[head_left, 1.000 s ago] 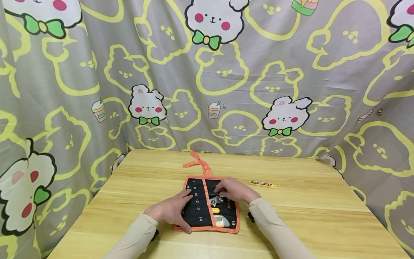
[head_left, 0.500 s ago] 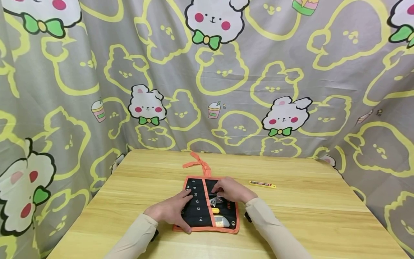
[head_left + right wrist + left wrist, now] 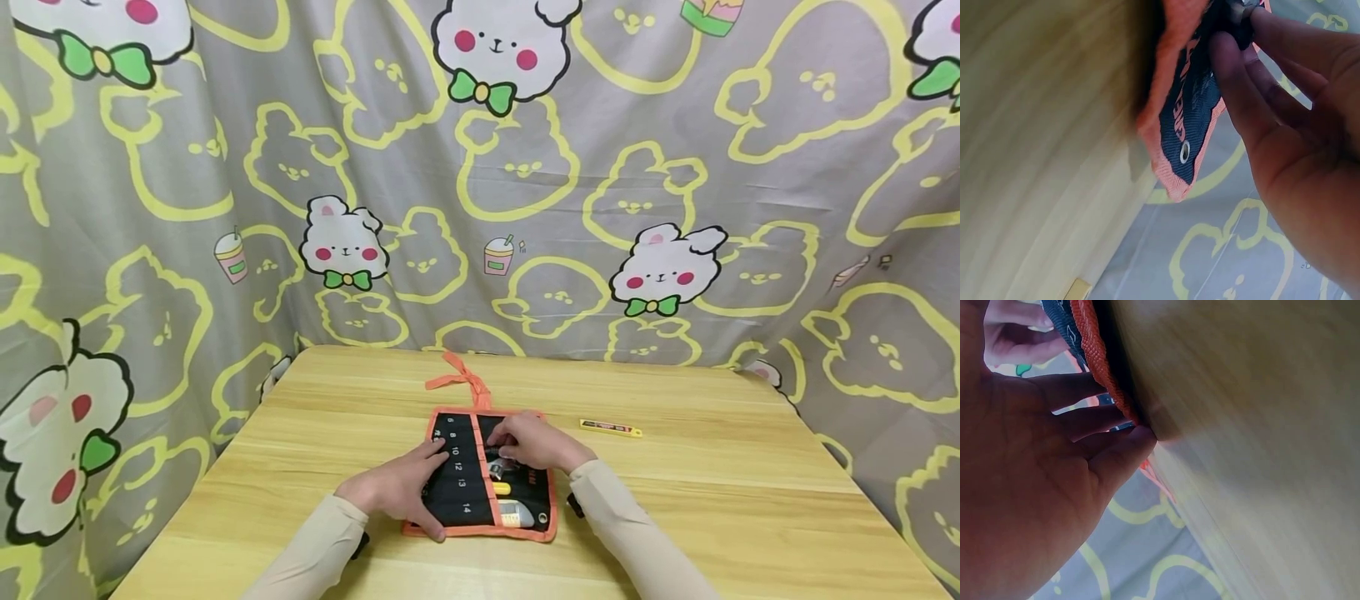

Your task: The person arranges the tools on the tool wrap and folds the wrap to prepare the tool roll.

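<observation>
Tool roll (image 3: 450, 487) beneath the left fingers (image 3: 430, 451)

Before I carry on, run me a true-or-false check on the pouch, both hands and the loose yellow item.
1. The left hand touches the black pouch. True.
2. The right hand pinches a dark object. True.
3. The yellow item lies inside the pouch. False: it lies on the table, right of the pouch.
4. The orange tie extends from the pouch's near edge. False: it extends from the far edge.
5. The printed 14 is above the printed 10 in the head view. False: it is below.
</observation>
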`<action>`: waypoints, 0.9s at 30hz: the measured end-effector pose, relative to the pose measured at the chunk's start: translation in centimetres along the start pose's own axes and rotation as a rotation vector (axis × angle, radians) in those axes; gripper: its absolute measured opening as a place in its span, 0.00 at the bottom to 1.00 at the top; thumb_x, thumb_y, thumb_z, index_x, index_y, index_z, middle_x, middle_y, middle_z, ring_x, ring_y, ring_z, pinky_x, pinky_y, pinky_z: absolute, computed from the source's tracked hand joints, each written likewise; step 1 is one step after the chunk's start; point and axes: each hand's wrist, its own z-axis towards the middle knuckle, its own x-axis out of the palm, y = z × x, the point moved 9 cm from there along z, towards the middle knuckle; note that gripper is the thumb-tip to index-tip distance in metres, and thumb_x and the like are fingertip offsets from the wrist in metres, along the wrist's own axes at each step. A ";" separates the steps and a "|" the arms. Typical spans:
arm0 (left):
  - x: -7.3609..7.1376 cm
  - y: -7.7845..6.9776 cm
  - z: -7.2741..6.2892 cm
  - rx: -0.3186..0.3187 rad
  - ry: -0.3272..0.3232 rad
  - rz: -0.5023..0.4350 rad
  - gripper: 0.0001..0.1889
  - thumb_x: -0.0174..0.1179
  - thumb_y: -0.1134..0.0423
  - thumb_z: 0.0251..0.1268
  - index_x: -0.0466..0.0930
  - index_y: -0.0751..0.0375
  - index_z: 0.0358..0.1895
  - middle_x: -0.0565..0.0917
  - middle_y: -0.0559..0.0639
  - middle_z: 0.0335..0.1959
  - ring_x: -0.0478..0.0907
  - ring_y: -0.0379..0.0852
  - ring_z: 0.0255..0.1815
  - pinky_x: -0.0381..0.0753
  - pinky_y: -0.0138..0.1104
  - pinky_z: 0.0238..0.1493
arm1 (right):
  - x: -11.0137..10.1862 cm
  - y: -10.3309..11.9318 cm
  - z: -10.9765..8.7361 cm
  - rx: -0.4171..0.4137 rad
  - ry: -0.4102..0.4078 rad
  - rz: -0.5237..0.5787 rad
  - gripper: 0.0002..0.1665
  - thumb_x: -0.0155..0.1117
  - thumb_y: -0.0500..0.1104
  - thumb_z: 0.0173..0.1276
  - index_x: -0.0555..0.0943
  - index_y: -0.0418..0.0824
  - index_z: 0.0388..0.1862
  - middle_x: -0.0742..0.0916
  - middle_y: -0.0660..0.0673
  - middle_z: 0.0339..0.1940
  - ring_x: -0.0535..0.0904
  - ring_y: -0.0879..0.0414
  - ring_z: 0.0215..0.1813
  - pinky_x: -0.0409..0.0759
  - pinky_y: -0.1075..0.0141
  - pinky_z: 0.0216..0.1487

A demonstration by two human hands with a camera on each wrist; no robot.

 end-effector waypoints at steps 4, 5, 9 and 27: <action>0.1 -0.1 0.1 0.003 0.002 0.004 0.61 0.82 0.40 0.42 0.61 0.66 0.78 0.53 0.59 0.83 0.50 0.60 0.83 0.61 0.55 0.78 | -0.4 -0.7 -0.6 0.013 -0.009 -0.023 0.10 0.65 0.34 0.73 0.88 0.41 0.49 0.90 0.48 0.46 0.84 0.61 0.43 0.84 0.62 0.49; 0.1 -0.1 0.1 0.004 0.002 0.004 0.61 0.82 0.40 0.42 0.61 0.66 0.78 0.53 0.59 0.83 0.50 0.60 0.83 0.61 0.55 0.78 | -0.6 -0.9 -0.7 0.016 -0.014 -0.028 0.10 0.65 0.35 0.73 0.88 0.42 0.49 0.90 0.48 0.47 0.83 0.60 0.45 0.84 0.62 0.49; 0.1 -0.1 0.0 0.009 0.001 0.003 0.61 0.82 0.40 0.42 0.61 0.66 0.78 0.52 0.59 0.83 0.50 0.61 0.84 0.61 0.55 0.78 | -0.9 -1.6 -1.1 0.024 -0.014 -0.018 0.10 0.65 0.35 0.73 0.88 0.43 0.49 0.90 0.48 0.48 0.83 0.61 0.45 0.83 0.63 0.46; 0.0 -0.2 -0.1 0.002 -0.001 -0.001 0.61 0.82 0.41 0.42 0.61 0.66 0.78 0.53 0.59 0.83 0.50 0.61 0.83 0.61 0.55 0.77 | -0.8 -1.3 -0.9 -0.013 -0.019 -0.026 0.10 0.66 0.34 0.72 0.89 0.44 0.46 0.90 0.50 0.43 0.83 0.63 0.40 0.84 0.66 0.44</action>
